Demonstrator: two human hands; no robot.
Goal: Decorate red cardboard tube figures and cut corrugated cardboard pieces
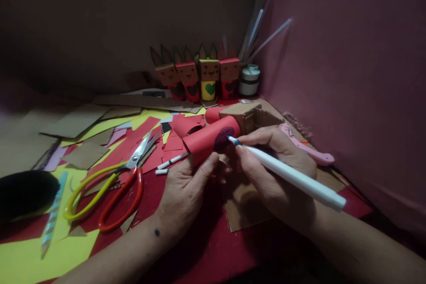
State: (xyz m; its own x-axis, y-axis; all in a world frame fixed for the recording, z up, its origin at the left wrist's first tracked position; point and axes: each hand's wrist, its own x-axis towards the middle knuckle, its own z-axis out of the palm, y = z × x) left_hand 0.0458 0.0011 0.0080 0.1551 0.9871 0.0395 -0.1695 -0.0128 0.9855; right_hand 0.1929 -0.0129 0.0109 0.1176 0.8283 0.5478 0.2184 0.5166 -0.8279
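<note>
— Head view: who holds what?
— The left hand (184, 186) closes its fingers on the red tube (206, 137), before the cardboard box (239, 110); the right hand (294, 155) pinches the white marker (293, 174) against the dark patch (221, 140)
— Risks?
— Pressing hard could dent it; a loose left grip could let it roll and smear

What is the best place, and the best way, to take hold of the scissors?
Take the scissors by the yellow handle and red handle, probably from the person's side: these loops lie nearer the person and spread apart, while the blades point away.
</note>
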